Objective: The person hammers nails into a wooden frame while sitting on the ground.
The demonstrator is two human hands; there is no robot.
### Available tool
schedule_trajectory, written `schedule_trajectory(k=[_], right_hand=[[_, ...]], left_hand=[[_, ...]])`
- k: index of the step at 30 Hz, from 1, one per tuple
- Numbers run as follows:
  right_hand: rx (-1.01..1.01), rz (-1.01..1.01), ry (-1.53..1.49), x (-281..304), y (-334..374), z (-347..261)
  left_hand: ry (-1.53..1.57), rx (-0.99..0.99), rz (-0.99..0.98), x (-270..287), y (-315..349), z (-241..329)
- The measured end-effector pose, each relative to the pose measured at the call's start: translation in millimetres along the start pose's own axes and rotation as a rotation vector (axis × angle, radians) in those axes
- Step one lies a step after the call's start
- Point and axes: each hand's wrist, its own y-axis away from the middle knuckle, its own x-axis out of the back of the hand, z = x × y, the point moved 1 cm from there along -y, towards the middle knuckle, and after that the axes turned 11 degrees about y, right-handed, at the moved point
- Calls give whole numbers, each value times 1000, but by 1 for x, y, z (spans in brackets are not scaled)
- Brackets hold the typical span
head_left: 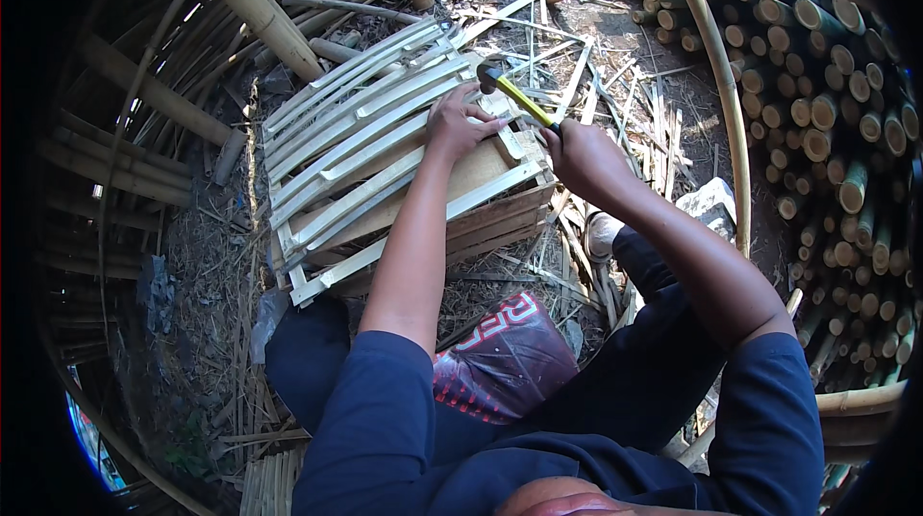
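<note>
My right hand is closed round the yellow and black handle of a hammer. Its dark head is raised just beyond the fingers of my left hand. That left hand rests on the right end of a slatted bamboo panel, thumb and fingers bent towards each other. Whatever is between them is too small to make out. Pale split-bamboo slats lie side by side across the panel, with gaps between them. Beneath the slats is a wooden block or box, its side showing under the nearest slat.
Stacked cut bamboo poles fill the right side. A curved bamboo pole stands between them and me. Bamboo shavings litter the ground. Thick bamboo posts lean at the upper left. My bent legs are close below the panel.
</note>
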Motion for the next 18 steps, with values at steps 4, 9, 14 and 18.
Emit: schedule_trajectory(k=[4, 9, 14, 18], right_hand=[[11, -50, 43, -23, -5, 10], [21, 74, -39, 7, 2, -8], [14, -33, 46, -7, -2, 3], [26, -69, 34, -15, -10, 10]], left_hand=[[-40, -55, -15, -2, -2, 3], [12, -60, 2, 2, 1, 0], [-27, -42, -11, 2, 1, 4], [-36, -53, -4, 0, 2, 3]])
